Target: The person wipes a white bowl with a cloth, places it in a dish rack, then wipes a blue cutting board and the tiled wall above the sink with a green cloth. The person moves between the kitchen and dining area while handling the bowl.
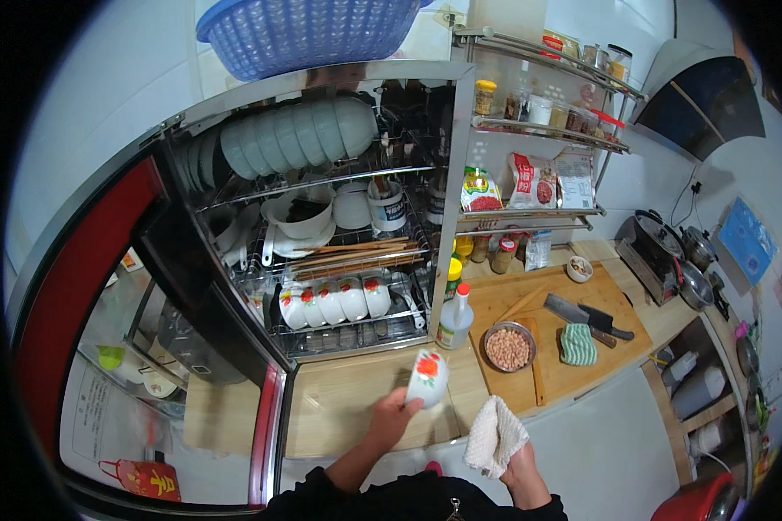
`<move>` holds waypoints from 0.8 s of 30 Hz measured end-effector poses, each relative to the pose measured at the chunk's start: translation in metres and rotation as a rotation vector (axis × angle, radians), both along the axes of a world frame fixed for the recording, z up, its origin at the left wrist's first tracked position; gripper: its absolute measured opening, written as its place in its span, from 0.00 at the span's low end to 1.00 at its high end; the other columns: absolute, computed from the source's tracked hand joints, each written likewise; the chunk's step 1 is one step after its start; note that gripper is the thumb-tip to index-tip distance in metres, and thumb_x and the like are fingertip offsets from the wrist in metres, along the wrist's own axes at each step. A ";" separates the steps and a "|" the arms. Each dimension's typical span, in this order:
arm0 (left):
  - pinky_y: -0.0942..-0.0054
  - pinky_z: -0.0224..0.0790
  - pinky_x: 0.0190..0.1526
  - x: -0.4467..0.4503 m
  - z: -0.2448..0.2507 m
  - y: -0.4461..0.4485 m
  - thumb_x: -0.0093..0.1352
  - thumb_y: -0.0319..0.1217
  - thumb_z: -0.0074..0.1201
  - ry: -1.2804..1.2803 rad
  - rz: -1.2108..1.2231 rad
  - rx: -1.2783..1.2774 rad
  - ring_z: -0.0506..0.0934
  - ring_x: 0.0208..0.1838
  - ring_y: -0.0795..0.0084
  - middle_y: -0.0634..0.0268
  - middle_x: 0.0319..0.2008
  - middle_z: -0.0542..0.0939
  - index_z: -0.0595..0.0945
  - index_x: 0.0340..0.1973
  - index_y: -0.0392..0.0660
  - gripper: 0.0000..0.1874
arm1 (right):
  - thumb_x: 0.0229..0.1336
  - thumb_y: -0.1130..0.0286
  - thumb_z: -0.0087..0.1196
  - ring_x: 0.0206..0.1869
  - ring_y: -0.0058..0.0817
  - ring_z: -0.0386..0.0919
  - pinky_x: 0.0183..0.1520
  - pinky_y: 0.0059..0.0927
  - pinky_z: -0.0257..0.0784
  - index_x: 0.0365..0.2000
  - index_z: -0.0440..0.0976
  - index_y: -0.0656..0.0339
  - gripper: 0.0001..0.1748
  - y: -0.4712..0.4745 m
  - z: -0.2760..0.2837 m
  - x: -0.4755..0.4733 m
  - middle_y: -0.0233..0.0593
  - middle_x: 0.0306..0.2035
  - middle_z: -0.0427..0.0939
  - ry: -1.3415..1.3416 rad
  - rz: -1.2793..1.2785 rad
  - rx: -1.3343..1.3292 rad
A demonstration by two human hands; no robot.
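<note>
My left hand (391, 420) grips the rim of a white bowl (428, 380) with a red flower print, tilted on its side above the wooden counter. A crumpled white cloth (494, 437) is in my right hand (521, 465), just in front of the counter edge. Ahead stands a dish cabinet (464, 195) with its door swung out to the left. On its lowest rack a row of matching flowered bowls (339, 301) leans on edge. Bundled chopsticks (358, 257) lie on the rack above, below pale green bowls (300, 137) at the top.
On the right, a wooden cutting board (599, 290) carries a metal bowl of peanuts (509, 348), a cleaver (567, 309), a black-handled knife (603, 320) and a green striped cloth (579, 345). A bottle with a red cap (456, 319) stands beside the cabinet. The cabinet door (202, 273) blocks the left.
</note>
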State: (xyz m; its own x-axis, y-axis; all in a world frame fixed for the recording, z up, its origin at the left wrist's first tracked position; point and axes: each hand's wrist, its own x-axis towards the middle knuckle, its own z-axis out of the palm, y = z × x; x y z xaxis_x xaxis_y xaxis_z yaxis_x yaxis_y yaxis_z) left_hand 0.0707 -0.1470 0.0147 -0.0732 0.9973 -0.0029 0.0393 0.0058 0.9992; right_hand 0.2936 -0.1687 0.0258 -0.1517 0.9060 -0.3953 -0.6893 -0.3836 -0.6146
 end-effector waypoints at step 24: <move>0.79 0.66 0.37 -0.036 -0.071 0.221 0.69 0.32 0.48 -0.339 0.252 0.076 0.74 0.40 0.83 0.73 0.38 0.78 0.74 0.43 0.44 0.09 | 0.64 0.65 0.39 0.44 0.36 0.75 0.47 0.38 0.73 0.50 0.64 0.70 0.20 0.076 -0.027 0.037 0.45 0.44 0.73 0.016 0.050 -0.048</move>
